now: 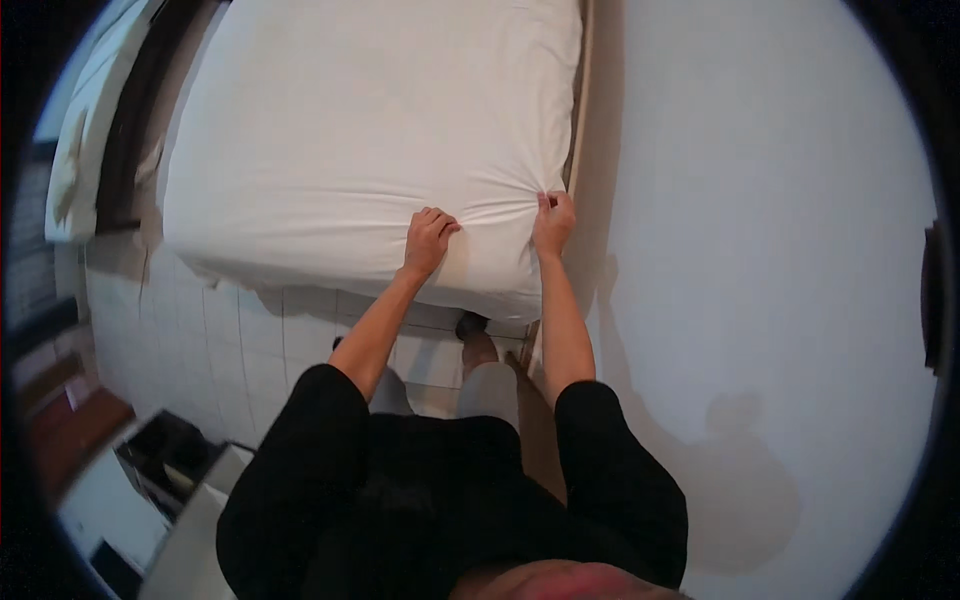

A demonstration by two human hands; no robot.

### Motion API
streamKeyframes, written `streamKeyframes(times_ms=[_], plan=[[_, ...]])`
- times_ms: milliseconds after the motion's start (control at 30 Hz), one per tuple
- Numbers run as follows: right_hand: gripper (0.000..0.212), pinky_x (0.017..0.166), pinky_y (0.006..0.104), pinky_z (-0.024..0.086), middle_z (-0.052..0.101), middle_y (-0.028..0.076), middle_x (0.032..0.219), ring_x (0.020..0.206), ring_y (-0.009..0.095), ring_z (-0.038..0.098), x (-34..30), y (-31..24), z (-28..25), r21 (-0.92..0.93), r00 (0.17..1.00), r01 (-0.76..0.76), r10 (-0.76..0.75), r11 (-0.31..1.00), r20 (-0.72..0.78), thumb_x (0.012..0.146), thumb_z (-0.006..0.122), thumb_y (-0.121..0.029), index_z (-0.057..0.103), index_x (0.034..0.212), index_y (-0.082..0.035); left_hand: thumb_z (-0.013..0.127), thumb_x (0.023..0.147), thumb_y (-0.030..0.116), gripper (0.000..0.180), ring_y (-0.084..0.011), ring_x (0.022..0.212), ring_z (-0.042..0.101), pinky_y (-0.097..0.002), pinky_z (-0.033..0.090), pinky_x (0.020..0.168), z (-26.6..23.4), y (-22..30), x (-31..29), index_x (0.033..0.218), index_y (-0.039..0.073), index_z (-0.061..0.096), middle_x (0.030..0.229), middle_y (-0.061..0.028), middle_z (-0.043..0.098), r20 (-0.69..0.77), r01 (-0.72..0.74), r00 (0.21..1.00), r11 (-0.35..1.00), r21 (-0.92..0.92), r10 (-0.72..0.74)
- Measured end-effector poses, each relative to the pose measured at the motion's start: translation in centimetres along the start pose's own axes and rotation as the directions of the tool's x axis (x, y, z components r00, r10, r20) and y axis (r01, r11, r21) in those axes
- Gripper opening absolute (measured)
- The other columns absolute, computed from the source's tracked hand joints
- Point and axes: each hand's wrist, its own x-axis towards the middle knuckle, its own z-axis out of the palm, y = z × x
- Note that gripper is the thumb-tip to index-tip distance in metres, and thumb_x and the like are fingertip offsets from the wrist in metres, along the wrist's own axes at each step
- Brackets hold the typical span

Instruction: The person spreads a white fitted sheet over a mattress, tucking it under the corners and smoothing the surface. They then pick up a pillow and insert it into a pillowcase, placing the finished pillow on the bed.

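A white fitted sheet [370, 100] covers the mattress in front of me, and creases run across its near end. Close to the mattress's right edge, my right hand [554, 222] pinches the cloth, and folds fan out from its fingertips. My left hand [430, 240] lies farther left on the near part of the sheet. Its fingers are curled and closed on the fabric, with folds stretching from them toward the right hand. The fingertips' exact grip on the left is partly hidden.
A wooden board [592, 110] runs between the mattress and the white wall [770, 200] on the right. Pale floor tiles [225, 320] lie at the bed's foot. Another bed or cushioned piece [90, 150] stands far left, and a dark open box [172, 455] sits at lower left.
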Motion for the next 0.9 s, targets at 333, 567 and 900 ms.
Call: streamKeyframes(times_ms=[333,567,900], plan=[[0.022,0.081,0.0325,0.05,0.071,0.005,0.094,0.087,0.016,0.062,-0.7,13.9,-0.9,0.225,0.917,-0.379,0.333,0.898,0.218,0.098,0.073,-0.025,0.068,0.095,-0.004,0.073,0.086,0.008,0.008,-0.0326,0.09,0.06,-0.0452,0.046,0.079,7.9,4.6,-3.4,0.088,0.005,0.066,0.09,-0.0091,0.063,0.145,0.22,0.965,0.975,0.014,-0.219],[0.043,0.089,0.0434,0.052,0.071,0.019,0.103,0.098,0.033,0.067,7.9,13.4,4.3,-0.11,0.91,-0.397,0.406,0.911,0.083,0.104,0.059,-0.04,0.066,0.117,0.0,0.08,0.089,0.034,0.037,-0.0255,0.094,0.062,-0.0437,0.047,0.081,4.9,5.7,-10.8,0.094,0.0,0.064,0.093,-0.0087,0.063,-0.314,0.857,0.443,0.5,-0.126,-0.84],[0.062,0.081,0.0537,0.052,0.072,0.03,0.091,0.086,0.049,0.068,13.9,4.1,0.4,-0.328,0.944,-0.114,0.205,0.938,0.257,0.103,0.053,-0.051,0.076,0.095,0.006,0.05,0.108,0.047,0.063,-0.0366,0.069,0.066,-0.0504,0.051,0.071,8.3,5.3,-14.5,0.074,-0.004,0.065,0.065,-0.0164,0.065,0.028,0.934,0.223,0.205,-0.293,-0.974]])
